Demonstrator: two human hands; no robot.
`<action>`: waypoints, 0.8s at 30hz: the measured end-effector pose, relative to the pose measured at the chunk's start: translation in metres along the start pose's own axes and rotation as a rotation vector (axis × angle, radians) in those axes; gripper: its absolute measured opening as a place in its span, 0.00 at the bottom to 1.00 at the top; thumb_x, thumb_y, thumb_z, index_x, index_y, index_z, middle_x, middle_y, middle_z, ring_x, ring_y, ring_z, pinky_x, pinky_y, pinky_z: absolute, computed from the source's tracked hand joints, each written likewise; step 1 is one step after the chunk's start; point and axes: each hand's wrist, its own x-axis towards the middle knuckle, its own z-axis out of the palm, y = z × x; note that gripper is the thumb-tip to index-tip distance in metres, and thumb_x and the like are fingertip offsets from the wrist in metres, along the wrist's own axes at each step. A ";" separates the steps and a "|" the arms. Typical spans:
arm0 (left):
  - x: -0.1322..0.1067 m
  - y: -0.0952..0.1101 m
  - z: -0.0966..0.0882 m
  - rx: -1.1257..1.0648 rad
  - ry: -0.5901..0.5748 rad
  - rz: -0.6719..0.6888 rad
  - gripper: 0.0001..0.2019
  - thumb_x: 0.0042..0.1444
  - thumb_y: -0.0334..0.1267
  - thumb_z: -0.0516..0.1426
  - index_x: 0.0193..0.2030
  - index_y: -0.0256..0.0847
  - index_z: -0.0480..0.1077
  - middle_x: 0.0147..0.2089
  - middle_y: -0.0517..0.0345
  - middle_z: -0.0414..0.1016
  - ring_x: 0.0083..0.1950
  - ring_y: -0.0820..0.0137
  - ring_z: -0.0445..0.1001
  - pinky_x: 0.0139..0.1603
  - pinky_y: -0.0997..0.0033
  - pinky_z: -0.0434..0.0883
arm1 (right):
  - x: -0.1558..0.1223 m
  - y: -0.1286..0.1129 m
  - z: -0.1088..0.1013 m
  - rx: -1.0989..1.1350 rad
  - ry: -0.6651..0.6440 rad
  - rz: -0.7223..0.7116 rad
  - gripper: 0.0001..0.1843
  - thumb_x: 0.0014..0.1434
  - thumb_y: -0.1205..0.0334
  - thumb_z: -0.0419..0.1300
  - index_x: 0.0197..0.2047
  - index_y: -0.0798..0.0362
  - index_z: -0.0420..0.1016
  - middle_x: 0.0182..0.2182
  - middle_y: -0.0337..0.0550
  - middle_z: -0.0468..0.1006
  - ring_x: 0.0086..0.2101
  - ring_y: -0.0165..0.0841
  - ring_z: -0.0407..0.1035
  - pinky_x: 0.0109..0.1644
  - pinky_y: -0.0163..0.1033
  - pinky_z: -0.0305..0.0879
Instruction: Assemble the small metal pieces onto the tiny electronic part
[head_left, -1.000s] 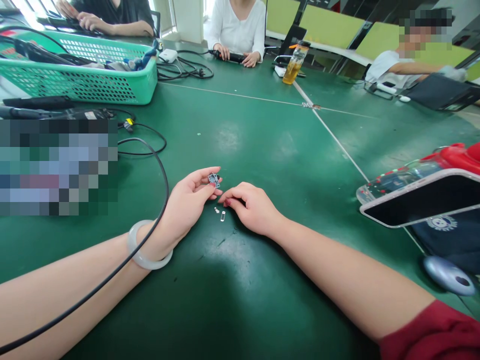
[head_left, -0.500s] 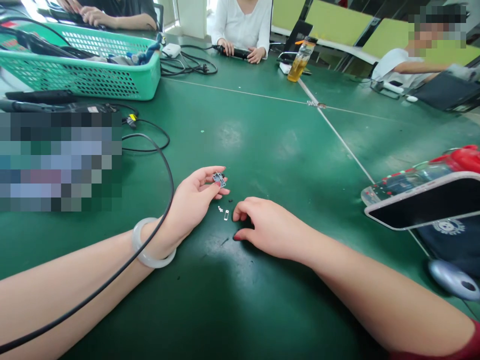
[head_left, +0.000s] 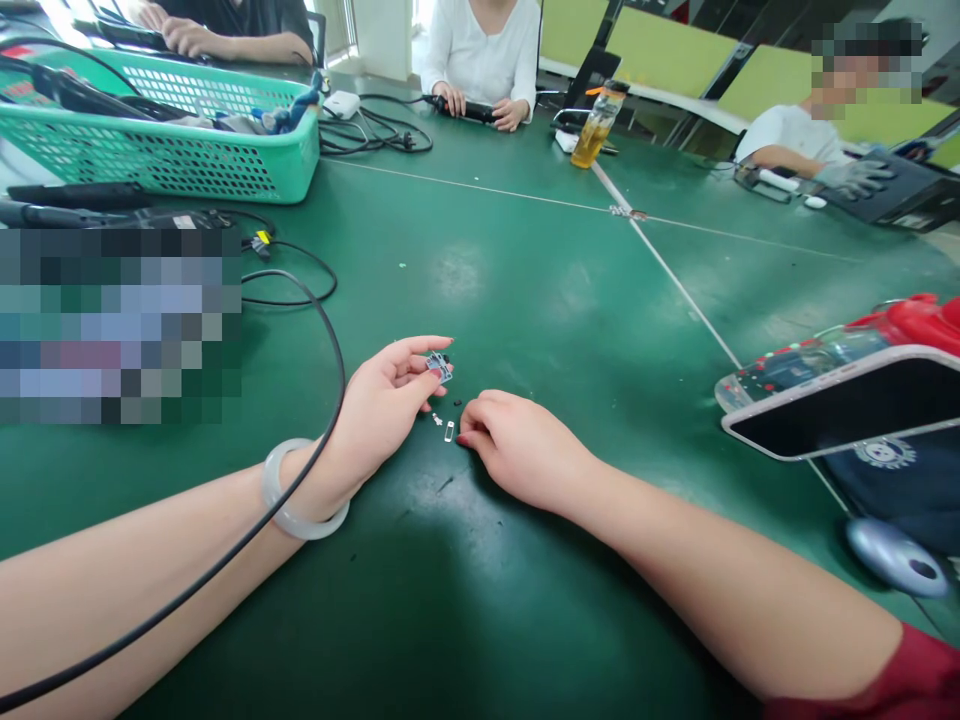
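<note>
My left hand (head_left: pixel 382 405) pinches a small blue-grey metal part (head_left: pixel 437 366) between thumb and fingertips, just above the green table (head_left: pixel 525 300). My right hand (head_left: pixel 525 445) lies knuckles up on the table with its fingers curled under, fingertips touching the surface beside a tiny silver loop-shaped piece (head_left: pixel 449 431). Another tiny silver bit (head_left: pixel 437 419) and a small black speck (head_left: pixel 457 402) lie between the two hands. I cannot see whether the right fingers hold anything. A pale bangle (head_left: pixel 300 495) sits on my left wrist.
A black cable (head_left: pixel 330 340) runs over my left forearm. A green basket (head_left: pixel 165 140) of tools stands far left. A phone on a stand (head_left: pixel 840 400) and a red-capped item (head_left: pixel 915 315) are at right. Other people sit at the far side, with a drink bottle (head_left: pixel 592 130) near them.
My right hand drew back from the small pieces, then slid in again to the loop-shaped piece. My left hand kept hold of the metal part and barely moved.
</note>
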 end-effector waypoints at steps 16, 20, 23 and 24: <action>0.001 0.000 0.002 -0.080 0.041 0.002 0.15 0.50 0.32 0.57 0.46 0.38 0.71 0.35 0.58 0.72 0.33 0.74 0.71 0.34 0.74 0.67 | 0.016 -0.010 0.020 -0.156 0.260 -0.050 0.10 0.62 0.59 0.55 0.33 0.51 0.76 0.33 0.40 0.76 0.35 0.32 0.70 0.36 0.37 0.61; 0.001 0.001 0.002 -0.080 0.036 -0.001 0.14 0.50 0.31 0.57 0.46 0.38 0.71 0.35 0.59 0.72 0.33 0.75 0.71 0.33 0.75 0.67 | 0.014 -0.011 0.021 -0.175 0.237 -0.063 0.12 0.64 0.58 0.54 0.36 0.50 0.78 0.34 0.41 0.77 0.36 0.32 0.70 0.38 0.37 0.62; 0.000 0.002 0.002 -0.073 0.043 0.004 0.15 0.50 0.31 0.57 0.46 0.38 0.71 0.35 0.59 0.72 0.33 0.74 0.71 0.34 0.75 0.68 | 0.014 -0.011 0.020 -0.164 0.228 -0.073 0.11 0.63 0.57 0.55 0.37 0.50 0.78 0.35 0.41 0.77 0.37 0.32 0.71 0.39 0.37 0.63; 0.000 0.001 0.002 -0.073 0.043 0.004 0.15 0.50 0.31 0.57 0.46 0.38 0.71 0.35 0.59 0.72 0.33 0.74 0.71 0.34 0.74 0.68 | 0.014 -0.011 0.020 -0.164 0.229 -0.074 0.11 0.63 0.57 0.55 0.37 0.50 0.78 0.35 0.41 0.77 0.37 0.33 0.71 0.39 0.37 0.63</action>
